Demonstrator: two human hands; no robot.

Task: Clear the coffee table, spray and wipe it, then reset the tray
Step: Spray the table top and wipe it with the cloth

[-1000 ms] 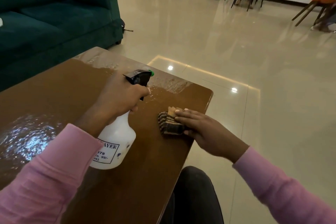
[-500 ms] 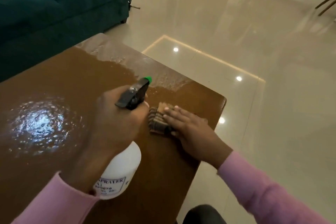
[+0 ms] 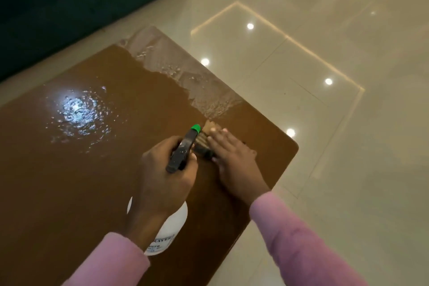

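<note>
**A:** Nearest first. What has the left hand [image 3: 162,176] got?

**B:** The spray bottle [image 3: 173,223]. Fingers curled round its neck and black trigger head. White body hangs over the near half of the coffee table [image 3: 69,204], tilted, with the green nozzle tip pointing toward the far edge.

**A:** And the right hand [image 3: 232,158]?

**B:** Just beyond the nozzle. Fingers straight and flat, pressing a folded striped cloth [image 3: 203,145] onto the top, a little in from the far right corner.

**A:** Surface beyond that?

**B:** A band of droplets [image 3: 185,81] runs along the far edge. A second wet patch [image 3: 79,111] glints toward the left side. Nothing but bottle and cloth shows on the top. No tray in view.

**A:** So which step?

**B:** By my reading clearing is done, and this is spray-and-wipe, early in the wiping.

**A:** Next move?

**B:** Probably slide the cloth with steady flat pressure through the far band, then across to the left patch. The bottle needs parking off the wet path first. The tray reset waits until the top is dry.
</note>
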